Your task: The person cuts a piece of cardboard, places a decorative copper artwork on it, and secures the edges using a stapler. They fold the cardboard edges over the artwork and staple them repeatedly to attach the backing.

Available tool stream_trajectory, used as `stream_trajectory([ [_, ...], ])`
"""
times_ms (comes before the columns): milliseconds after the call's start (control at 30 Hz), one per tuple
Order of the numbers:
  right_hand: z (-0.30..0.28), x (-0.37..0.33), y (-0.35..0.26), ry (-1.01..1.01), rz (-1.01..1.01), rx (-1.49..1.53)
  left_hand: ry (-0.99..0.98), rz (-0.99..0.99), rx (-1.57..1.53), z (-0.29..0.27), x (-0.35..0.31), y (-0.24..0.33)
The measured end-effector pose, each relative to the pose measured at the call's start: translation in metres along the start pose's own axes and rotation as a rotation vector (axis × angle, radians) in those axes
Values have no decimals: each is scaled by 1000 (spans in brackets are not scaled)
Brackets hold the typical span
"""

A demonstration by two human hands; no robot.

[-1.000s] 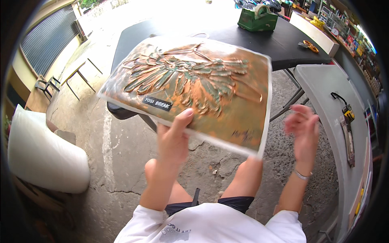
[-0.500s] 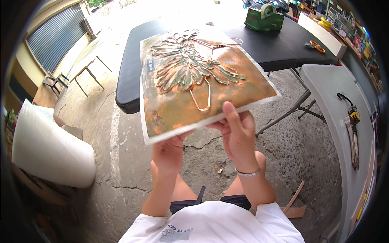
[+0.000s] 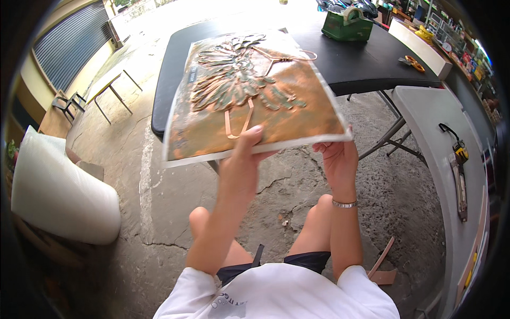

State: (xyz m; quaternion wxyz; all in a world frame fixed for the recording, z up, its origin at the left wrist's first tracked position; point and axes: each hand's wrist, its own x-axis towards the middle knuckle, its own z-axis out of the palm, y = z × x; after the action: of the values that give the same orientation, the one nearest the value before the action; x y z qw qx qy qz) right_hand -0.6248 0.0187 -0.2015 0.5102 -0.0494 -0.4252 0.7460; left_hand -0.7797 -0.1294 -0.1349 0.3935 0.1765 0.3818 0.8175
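Note:
A copper-coloured relief picture panel (image 3: pixel 313 119) with a pale border tilts up before me, over the near edge of the black table. Raised greenish petal or feather shapes and bent copper strips cover its front, which has a glossy look. My left hand (image 3: pixel 241 165) grips the near edge, its thumb pressed on the face and its fingers underneath. At the near right corner, my right hand (image 3: pixel 339 162) is closed on the edge with fingers curled under it; its thumb is partly hidden. A metal band circles my right wrist.
On the black padded table (image 3: pixel 366 64) stand a green tape dispenser (image 3: pixel 347 25) and orange-handled scissors (image 3: pixel 412 64). A grey side table (image 3: pixel 425 114) bears a yellow-black tape measure (image 3: pixel 460 152) and a cutter (image 3: pixel 460 186). A big white wrap roll (image 3: pixel 66 191) is at left.
My left hand has moved right along the near edge and put its thumb on the face. My right hand has slid to the right corner. The panel has tilted flatter and shifted left.

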Motion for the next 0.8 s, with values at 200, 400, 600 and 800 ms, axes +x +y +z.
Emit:
stream_trajectory([
  [200,10,13,-17,-107,118,-32,-154,-102,-71,-116,2,81],
  [400,29,32,-13,-99,141,51,172,138,-76,-112,2,97],
  [600,79,47,-23,71,130,-263,132,270,30,-124,-48,82],
  [800,75,55,-9,90,115,-146,66,220,256,-125,-31,110],
])
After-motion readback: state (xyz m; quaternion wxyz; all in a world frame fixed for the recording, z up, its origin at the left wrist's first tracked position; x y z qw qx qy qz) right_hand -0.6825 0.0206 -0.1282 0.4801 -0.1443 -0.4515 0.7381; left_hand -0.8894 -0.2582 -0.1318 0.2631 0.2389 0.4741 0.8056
